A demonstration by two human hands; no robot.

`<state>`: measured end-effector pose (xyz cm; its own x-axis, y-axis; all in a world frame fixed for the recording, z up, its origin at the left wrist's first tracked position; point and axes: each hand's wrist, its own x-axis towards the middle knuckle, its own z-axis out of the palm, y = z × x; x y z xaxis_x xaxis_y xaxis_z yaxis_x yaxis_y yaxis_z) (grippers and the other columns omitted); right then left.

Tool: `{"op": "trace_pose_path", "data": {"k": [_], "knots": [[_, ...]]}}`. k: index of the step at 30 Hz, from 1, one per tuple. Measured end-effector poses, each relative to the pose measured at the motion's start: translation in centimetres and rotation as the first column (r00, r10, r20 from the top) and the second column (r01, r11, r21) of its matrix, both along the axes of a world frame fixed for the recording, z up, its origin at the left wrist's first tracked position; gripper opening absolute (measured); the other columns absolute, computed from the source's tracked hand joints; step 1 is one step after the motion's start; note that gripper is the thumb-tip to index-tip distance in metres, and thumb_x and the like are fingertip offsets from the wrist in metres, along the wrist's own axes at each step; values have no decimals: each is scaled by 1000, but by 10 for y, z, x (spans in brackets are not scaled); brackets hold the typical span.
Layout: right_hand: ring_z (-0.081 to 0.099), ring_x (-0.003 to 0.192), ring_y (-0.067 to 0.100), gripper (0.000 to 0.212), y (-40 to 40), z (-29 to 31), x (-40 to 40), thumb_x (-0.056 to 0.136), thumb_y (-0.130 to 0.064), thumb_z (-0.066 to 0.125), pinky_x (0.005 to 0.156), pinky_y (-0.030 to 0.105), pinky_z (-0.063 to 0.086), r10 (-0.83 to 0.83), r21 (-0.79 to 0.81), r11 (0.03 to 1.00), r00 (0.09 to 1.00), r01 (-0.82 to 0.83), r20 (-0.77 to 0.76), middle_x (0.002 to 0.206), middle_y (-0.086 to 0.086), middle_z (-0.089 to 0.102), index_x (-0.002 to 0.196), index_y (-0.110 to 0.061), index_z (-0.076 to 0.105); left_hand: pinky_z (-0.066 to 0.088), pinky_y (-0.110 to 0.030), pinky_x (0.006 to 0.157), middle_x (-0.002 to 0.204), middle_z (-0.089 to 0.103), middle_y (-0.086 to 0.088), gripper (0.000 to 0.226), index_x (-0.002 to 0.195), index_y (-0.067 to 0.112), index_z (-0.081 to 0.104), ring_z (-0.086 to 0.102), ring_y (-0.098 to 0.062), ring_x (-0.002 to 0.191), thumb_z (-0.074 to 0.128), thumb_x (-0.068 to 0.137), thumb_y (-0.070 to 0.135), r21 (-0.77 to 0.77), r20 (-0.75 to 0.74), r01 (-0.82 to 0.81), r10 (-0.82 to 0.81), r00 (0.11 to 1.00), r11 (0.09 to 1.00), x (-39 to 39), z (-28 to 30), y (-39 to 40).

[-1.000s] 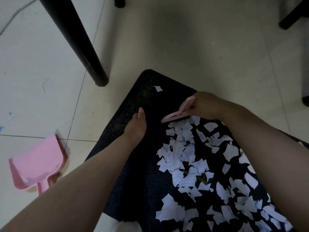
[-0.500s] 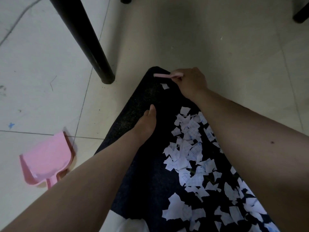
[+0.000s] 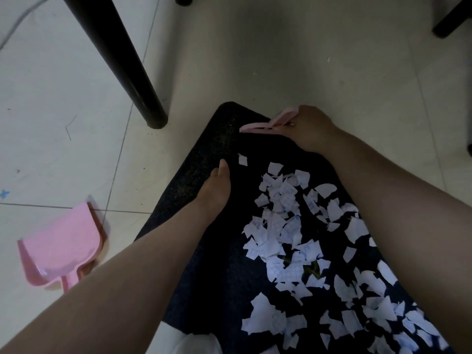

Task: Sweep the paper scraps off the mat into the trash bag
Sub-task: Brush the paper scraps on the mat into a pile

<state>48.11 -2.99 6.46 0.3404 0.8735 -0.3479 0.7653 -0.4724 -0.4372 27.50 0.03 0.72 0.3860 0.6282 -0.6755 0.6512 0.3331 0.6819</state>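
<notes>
A dark mat (image 3: 219, 277) lies on the tiled floor, covered on its right half with several white paper scraps (image 3: 283, 233). One stray scrap (image 3: 242, 159) lies apart near the far corner. My right hand (image 3: 310, 130) grips a small pink brush (image 3: 265, 123) at the mat's far edge. My left hand (image 3: 217, 185) rests flat on the mat's left part, fingers straight, holding nothing. A white edge, perhaps the trash bag (image 3: 186, 341), shows at the bottom under the mat's near edge.
A pink dustpan (image 3: 61, 246) lies on the floor left of the mat. A black table leg (image 3: 127, 67) stands behind it. Other black furniture feet (image 3: 452, 19) are at the top right.
My right hand with the pink brush went from the scrap pile out to the mat's far corner, then drew back a little. The stray scrap now lies nearer the pile.
</notes>
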Motion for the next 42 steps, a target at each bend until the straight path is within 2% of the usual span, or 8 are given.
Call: {"op": "trace_pose_path", "data": {"k": [7, 16, 21, 25, 28, 34, 38, 42], "knots": [[65, 99, 22, 23, -31, -31, -30, 95, -29, 55, 89, 40, 51, 21, -10, 1000, 995, -22, -97, 108, 6, 71, 111, -24, 70, 29, -39, 113, 150, 37, -11, 61, 146, 9, 34, 34, -28, 139, 16, 102, 47, -2, -8, -19, 19, 1000, 1000, -9, -3, -5], [65, 98, 15, 22, -88, -12, -32, 92, -34, 57, 93, 38, 50, 92, -183, 975, 975, -129, -200, 104, -1, 72, 105, -23, 72, 32, -38, 110, 149, 37, -11, 61, 146, 10, 34, 36, -28, 138, 16, 102, 48, -15, -12, -16, 15, 1000, 1000, -13, -4, -17], [60, 92, -3, 17, -93, 5, -30, 93, -29, 58, 79, 4, 42, -22, -41, 999, 963, 11, -268, 102, -19, 65, 104, -30, 70, 31, -38, 111, 150, 36, -10, 62, 146, 10, 33, 34, -27, 139, 15, 101, 49, -26, -11, 7, -7, 1000, 1000, -13, -1, -26], [62, 103, 9, 22, -73, -7, -37, 96, -28, 54, 93, 25, 47, -116, 130, 981, 970, 146, -214, 112, -7, 69, 111, -28, 69, 30, -39, 112, 152, 34, -10, 62, 147, 11, 31, 32, -27, 140, 15, 101, 49, -38, -5, 5, -6, 1000, 999, -13, -2, -29], [62, 104, 19, 24, -62, -21, -42, 97, -29, 51, 95, 38, 47, -126, 60, 989, 980, 137, -154, 112, 3, 70, 114, -24, 68, 29, -40, 113, 152, 34, -11, 63, 147, 10, 32, 32, -28, 140, 15, 101, 49, -64, 14, -2, 3, 1000, 998, -15, -7, -29], [60, 108, 15, 25, -84, -22, -43, 96, -33, 52, 96, 32, 47, -40, -127, 992, 986, 20, -160, 117, -2, 67, 115, -26, 67, 6, -45, 121, 159, 17, 0, 73, 153, 22, 13, 16, -18, 147, 15, 94, 65, -264, 7, -95, 100, 995, 960, -11, -24, -25], [63, 103, 18, 25, -102, -13, -37, 92, -36, 57, 95, 39, 48, 12, -206, 977, 989, -44, -150, 110, 2, 69, 106, -19, 71, 10, -45, 121, 158, 22, -1, 72, 152, 21, 17, 21, -19, 145, 14, 94, 63, -249, 12, -71, 77, 997, 966, -9, -26, -27], [61, 100, 9, 18, -108, 5, -33, 95, -26, 54, 89, 21, 46, -83, -62, 996, 976, 72, -200, 109, -10, 65, 107, -25, 69, 4, -45, 121, 160, 15, 0, 75, 153, 23, 12, 14, -18, 147, 14, 92, 66, -279, 22, -88, 98, 995, 956, -3, -25, -30]]}}
